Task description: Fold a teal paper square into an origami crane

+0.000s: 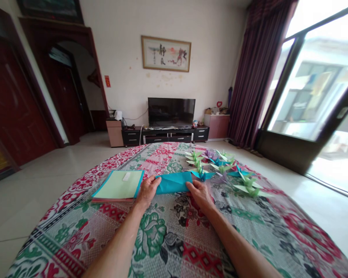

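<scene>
A folded teal paper (pixel 174 182) lies flat on the flowered tablecloth (pixel 168 239) in front of me. My left hand (pixel 147 192) rests at its left end with the fingers pressed together on the paper's edge. At the right end my right hand (pixel 200 194) presses down on the paper's lower corner, fingers closed on it. Both forearms reach in from the bottom of the view.
A stack of coloured paper sheets (pixel 118 186), pale green on top, lies left of my left hand. Several folded paper cranes (pixel 220 166) in green, teal and purple stand right of the paper. Beyond the round table are a TV stand (pixel 168 135), dark doors and a large window (pixel 313 88).
</scene>
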`<action>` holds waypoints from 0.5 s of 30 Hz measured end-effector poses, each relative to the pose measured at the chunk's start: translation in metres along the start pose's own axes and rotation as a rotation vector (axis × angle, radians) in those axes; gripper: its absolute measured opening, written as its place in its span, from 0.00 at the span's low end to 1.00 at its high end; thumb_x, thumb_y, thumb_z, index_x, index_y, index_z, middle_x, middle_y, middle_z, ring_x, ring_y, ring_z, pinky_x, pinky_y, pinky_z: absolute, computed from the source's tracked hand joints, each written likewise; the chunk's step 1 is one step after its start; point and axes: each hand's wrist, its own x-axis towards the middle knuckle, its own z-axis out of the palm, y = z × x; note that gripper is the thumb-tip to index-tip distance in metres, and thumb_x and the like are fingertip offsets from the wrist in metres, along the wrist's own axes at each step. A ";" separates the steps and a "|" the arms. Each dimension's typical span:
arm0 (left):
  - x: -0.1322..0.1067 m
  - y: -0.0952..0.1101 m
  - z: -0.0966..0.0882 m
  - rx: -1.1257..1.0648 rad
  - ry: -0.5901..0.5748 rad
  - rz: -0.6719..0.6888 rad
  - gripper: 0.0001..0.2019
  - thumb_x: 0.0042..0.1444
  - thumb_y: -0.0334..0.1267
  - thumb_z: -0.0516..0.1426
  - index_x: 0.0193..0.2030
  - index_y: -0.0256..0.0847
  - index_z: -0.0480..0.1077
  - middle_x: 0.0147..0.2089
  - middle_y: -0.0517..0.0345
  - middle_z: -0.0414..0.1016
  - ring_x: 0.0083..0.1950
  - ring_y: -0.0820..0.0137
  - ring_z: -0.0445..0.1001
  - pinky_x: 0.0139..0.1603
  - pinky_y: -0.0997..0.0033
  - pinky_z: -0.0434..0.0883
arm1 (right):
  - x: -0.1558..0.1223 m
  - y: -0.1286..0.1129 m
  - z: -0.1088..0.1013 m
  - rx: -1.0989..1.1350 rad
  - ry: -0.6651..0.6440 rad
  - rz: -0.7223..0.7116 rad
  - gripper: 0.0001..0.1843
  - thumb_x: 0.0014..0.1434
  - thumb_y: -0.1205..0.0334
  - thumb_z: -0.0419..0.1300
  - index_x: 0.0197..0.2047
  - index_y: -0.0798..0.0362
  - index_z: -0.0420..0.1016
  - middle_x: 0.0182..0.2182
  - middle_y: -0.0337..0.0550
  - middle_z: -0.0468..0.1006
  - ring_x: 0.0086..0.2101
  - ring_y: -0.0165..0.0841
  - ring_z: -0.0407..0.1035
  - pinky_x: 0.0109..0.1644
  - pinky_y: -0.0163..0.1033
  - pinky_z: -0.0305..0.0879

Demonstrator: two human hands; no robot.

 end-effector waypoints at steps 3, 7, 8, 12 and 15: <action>0.000 0.000 0.000 0.009 0.002 0.014 0.15 0.44 0.50 0.57 0.24 0.38 0.67 0.16 0.67 0.58 0.20 0.76 0.57 0.21 0.76 0.51 | 0.000 0.000 0.000 -0.017 0.017 -0.009 0.21 0.50 0.45 0.55 0.29 0.57 0.72 0.22 0.37 0.70 0.22 0.27 0.62 0.24 0.30 0.59; -0.001 -0.001 0.001 0.017 0.007 0.021 0.15 0.44 0.50 0.57 0.23 0.38 0.66 0.16 0.67 0.58 0.20 0.77 0.56 0.21 0.77 0.50 | -0.001 -0.002 0.000 -0.052 0.041 -0.016 0.21 0.49 0.45 0.54 0.28 0.57 0.73 0.20 0.37 0.69 0.21 0.27 0.61 0.23 0.30 0.56; -0.001 -0.001 0.001 0.021 0.011 0.023 0.15 0.44 0.50 0.57 0.23 0.38 0.66 0.16 0.67 0.58 0.20 0.77 0.55 0.21 0.77 0.50 | -0.002 -0.002 0.000 -0.068 0.050 -0.016 0.21 0.49 0.45 0.54 0.28 0.57 0.73 0.20 0.37 0.69 0.21 0.27 0.61 0.23 0.30 0.56; 0.000 -0.002 0.002 0.032 0.028 0.029 0.16 0.44 0.50 0.57 0.22 0.39 0.63 0.16 0.67 0.56 0.19 0.77 0.54 0.21 0.77 0.49 | -0.003 -0.007 0.001 -0.152 0.086 -0.026 0.21 0.50 0.46 0.54 0.26 0.57 0.73 0.17 0.36 0.68 0.20 0.27 0.60 0.22 0.31 0.53; 0.000 -0.002 0.002 0.071 0.017 0.043 0.15 0.46 0.49 0.55 0.21 0.39 0.61 0.17 0.68 0.54 0.19 0.78 0.51 0.21 0.77 0.48 | -0.005 -0.012 0.001 -0.270 0.122 -0.063 0.20 0.50 0.47 0.53 0.23 0.56 0.72 0.16 0.35 0.66 0.20 0.28 0.59 0.23 0.32 0.51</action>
